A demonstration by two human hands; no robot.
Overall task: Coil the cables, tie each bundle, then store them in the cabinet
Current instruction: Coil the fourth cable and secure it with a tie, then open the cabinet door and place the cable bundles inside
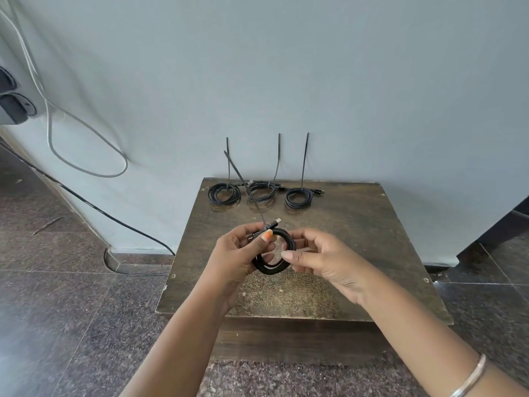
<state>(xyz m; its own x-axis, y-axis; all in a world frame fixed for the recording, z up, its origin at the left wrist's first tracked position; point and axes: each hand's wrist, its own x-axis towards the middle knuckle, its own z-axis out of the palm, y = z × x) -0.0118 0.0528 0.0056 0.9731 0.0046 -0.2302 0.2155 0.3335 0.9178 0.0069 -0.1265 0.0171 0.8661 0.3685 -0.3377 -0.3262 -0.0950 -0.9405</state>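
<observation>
I hold a coiled black cable above the middle of a low brown table. My left hand pinches the coil's top, where a long black zip tie sticks up and away. My right hand grips the coil's right side with curled fingers. A plug end pokes out above my left thumb. Three more coiled black cables lie in a row at the table's far edge, each with an upright zip tie tail.
A grey wall stands right behind the table. Grey and black wires hang and run along the wall at left, near sockets. Dark stone floor surrounds the table. A dark opening shows at right.
</observation>
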